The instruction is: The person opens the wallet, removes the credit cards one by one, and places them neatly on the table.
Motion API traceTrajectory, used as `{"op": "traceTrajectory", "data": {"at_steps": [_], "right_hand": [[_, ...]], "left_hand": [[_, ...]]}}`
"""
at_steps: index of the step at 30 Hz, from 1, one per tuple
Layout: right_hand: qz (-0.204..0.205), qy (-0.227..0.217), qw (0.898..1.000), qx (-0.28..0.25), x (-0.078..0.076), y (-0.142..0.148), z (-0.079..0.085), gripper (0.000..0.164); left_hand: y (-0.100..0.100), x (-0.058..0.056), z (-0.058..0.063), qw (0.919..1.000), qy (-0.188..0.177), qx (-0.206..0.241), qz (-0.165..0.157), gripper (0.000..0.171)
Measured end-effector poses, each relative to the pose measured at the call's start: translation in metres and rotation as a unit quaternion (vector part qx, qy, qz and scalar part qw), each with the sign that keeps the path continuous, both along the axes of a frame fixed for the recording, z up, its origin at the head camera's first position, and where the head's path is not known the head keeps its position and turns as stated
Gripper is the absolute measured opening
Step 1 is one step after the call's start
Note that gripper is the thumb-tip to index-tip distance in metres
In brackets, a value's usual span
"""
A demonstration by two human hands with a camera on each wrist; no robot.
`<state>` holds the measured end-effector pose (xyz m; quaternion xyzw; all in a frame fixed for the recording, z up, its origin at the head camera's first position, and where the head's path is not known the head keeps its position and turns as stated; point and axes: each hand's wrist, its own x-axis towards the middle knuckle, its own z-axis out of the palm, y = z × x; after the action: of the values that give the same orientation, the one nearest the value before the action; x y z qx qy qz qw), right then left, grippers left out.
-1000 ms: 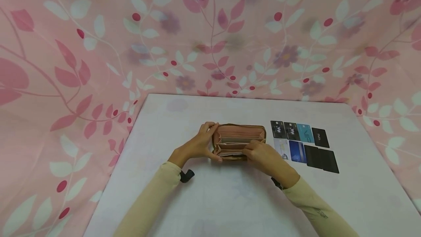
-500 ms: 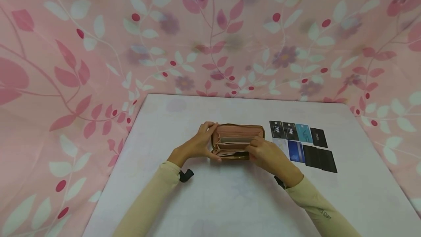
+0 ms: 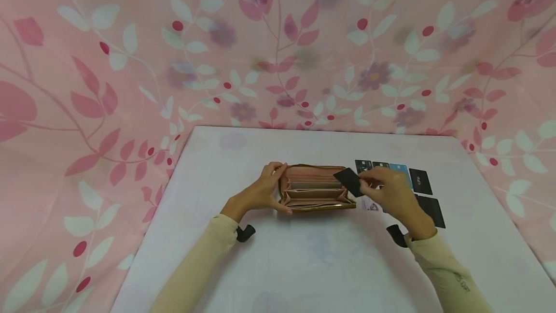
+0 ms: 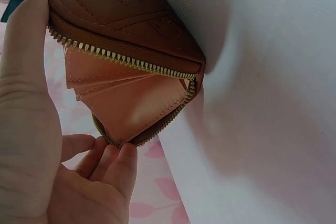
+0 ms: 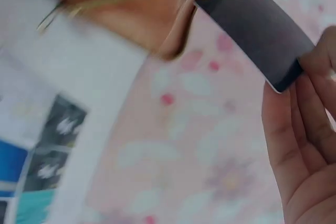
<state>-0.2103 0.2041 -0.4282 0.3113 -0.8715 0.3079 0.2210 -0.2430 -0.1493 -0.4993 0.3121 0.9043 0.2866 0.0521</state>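
A brown zip-around wallet (image 3: 316,196) stands unzipped on the table, its pleated pink-tan compartments facing up. My left hand (image 3: 254,193) grips its left end, thumb on the near edge and fingers on the far edge; the left wrist view shows the brass zip teeth (image 4: 121,59) and quilted outer side. Between thumb and fingers, my right hand (image 3: 393,196) pinches a black card (image 3: 349,181) by one corner. The card is raised, and overlaps the wallet's right end in the head view. In the right wrist view the black card (image 5: 262,38) appears beside the wallet (image 5: 142,19).
Two rows of cards lie right of the wallet, partly hidden behind my right hand. Among them are a light-blue card (image 3: 400,168), a black card (image 3: 420,181), another black card (image 3: 432,210) and a whitish card (image 3: 371,204). Pink floral cloth (image 3: 278,62) hangs behind the white table (image 3: 278,264).
My right hand has drawn the black card out of the wallet's near compartment and moved right and up with it. My left hand stays on the wallet's left end.
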Motion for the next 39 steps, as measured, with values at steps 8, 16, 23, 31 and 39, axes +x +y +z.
{"op": "traceTrajectory", "data": {"at_steps": [8, 16, 23, 31, 39], "right_hand": [[-0.198, -0.095, 0.975, -0.047, -0.021, 0.076, -0.015, 0.014], [-0.336, -0.174, 0.926, -0.006, -0.022, 0.155, -0.037, 0.031], [-0.380, -0.240, 0.893, 0.015, -0.014, 0.207, -0.066, 0.036], [-0.407, -0.316, 0.857, -0.001, -0.003, 0.231, -0.071, 0.042], [-0.431, -0.385, 0.815, -0.045, -0.005, 0.239, -0.073, 0.052]], "left_hand": [[-0.001, 0.002, 0.001, 1.0000, 0.004, -0.002, 0.001, 0.133], [-0.003, 0.003, 0.002, 0.9999, 0.008, -0.013, 0.000, 0.135], [-0.002, 0.002, 0.003, 0.9999, 0.009, -0.012, -0.003, 0.135], [-0.001, 0.002, 0.003, 1.0000, 0.002, -0.008, 0.001, 0.134], [-0.001, 0.001, 0.002, 1.0000, 0.000, -0.009, 0.000, 0.134]]}}
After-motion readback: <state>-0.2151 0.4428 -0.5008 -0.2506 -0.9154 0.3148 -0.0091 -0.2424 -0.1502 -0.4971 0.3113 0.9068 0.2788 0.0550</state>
